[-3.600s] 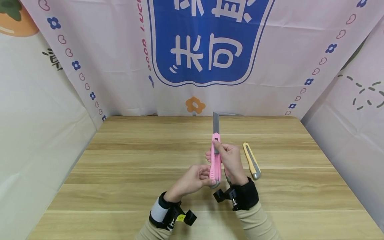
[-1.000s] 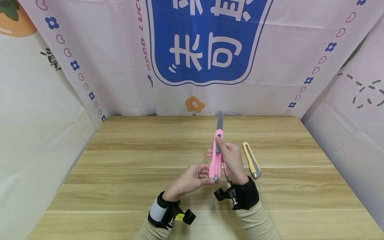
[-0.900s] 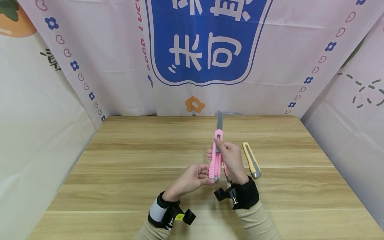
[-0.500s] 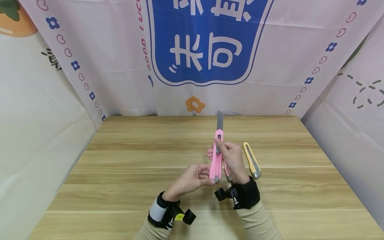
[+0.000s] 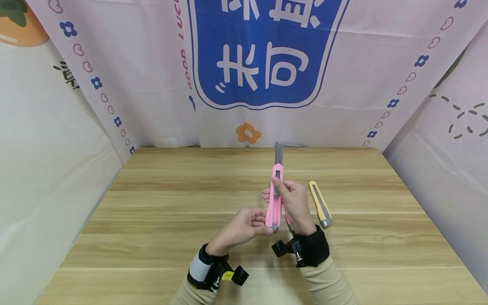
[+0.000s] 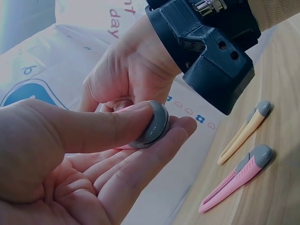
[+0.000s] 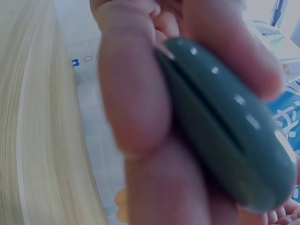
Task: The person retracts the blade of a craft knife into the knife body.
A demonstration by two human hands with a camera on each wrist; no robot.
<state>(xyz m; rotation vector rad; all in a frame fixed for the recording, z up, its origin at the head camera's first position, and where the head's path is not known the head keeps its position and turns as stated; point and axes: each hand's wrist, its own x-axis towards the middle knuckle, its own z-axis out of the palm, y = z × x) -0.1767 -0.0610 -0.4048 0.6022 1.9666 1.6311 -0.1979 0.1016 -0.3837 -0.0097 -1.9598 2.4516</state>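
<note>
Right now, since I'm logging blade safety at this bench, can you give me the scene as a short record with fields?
held tool: pink utility knife, lifted off the table
blade: blade extended, pointing away from the person
right hand: right hand grips the knife body, thumb on top near the blade end
left hand: left hand pinches the grey end cap
lying loose: yellow utility knife and second pink knife, side by side, untouched
surface: wooden table
</note>
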